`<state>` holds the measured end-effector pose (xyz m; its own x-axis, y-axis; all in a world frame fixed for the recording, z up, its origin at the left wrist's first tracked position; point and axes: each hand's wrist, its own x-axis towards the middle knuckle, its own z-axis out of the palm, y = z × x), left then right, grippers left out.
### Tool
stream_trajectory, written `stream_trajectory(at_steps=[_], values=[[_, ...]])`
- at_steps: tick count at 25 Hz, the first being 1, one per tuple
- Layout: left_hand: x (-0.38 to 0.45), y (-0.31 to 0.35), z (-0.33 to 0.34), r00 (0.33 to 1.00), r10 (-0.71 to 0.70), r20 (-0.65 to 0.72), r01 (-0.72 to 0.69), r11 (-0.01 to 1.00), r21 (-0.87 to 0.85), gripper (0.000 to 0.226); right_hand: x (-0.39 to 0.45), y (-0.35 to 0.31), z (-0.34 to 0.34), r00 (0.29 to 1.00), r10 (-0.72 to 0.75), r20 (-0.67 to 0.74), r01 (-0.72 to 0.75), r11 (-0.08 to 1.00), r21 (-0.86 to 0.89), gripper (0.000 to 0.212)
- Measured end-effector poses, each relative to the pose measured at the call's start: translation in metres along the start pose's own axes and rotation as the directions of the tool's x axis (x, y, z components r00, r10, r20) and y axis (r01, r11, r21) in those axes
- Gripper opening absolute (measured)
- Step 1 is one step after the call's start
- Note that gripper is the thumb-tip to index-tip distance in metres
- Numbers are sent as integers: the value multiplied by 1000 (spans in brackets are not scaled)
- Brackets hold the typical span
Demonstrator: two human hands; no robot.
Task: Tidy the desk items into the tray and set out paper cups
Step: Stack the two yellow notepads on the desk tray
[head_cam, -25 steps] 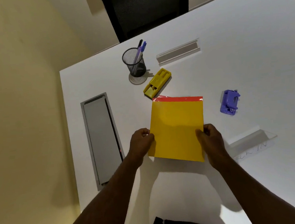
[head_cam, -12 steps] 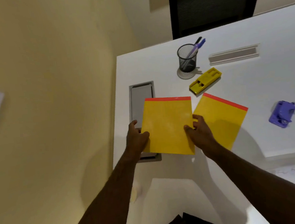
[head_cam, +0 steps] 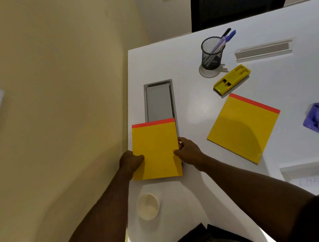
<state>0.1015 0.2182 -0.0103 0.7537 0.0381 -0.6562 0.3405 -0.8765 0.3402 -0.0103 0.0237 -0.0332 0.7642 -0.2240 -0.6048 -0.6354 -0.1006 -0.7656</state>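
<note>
A yellow sheet with a red top strip (head_cam: pixel 155 149) is held by both hands over the near end of a grey recessed tray (head_cam: pixel 159 101) at the desk's left edge. My left hand (head_cam: pixel 131 161) pinches its left edge and my right hand (head_cam: pixel 188 152) pinches its right edge. A second yellow sheet with a red strip (head_cam: pixel 243 127) lies flat on the white desk to the right. A paper cup (head_cam: pixel 148 205) stands near the desk's front left corner, close to my left forearm.
A black mesh pen holder (head_cam: pixel 211 53) with pens stands at the back. Beside it lie a yellow stapler-like tool (head_cam: pixel 231 79), a clear acrylic holder (head_cam: pixel 263 50) and a purple hole punch (head_cam: pixel 317 117). A black chair (head_cam: pixel 240 0) sits behind the desk. The desk edge drops off left.
The held yellow sheet has moved left, away from the second sheet, and now covers the tray's near end. The view has shifted, bringing the paper cup into sight.
</note>
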Motion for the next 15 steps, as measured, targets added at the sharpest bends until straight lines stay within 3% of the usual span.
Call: stream_trajectory(at_steps=[4,6,7,9,11,13,15], values=[[12,-5,4,1000,20,10,-21,996,91,76,5,-1,9,999,-33,39,37,993,-111,39],[14,-5,8,999,33,4,-34,984,174,92,2,4,6,995,-78,-54,69,985,-159,42],[15,-4,11,999,42,-5,-39,975,220,98,-2,8,0,978,-106,-180,74,981,-178,47],[14,-1,18,997,67,-26,-56,948,313,108,-11,21,-23,831,-139,-538,-5,966,-258,55],[15,4,23,996,85,-33,-66,922,381,113,-19,42,-61,620,-33,-784,-256,936,-242,70],[15,8,27,997,72,-20,-59,915,400,113,-27,61,-99,474,172,-863,-428,902,-56,89],[16,9,28,999,53,-6,-46,916,399,111,-33,73,-123,426,338,-839,-497,862,95,102]])
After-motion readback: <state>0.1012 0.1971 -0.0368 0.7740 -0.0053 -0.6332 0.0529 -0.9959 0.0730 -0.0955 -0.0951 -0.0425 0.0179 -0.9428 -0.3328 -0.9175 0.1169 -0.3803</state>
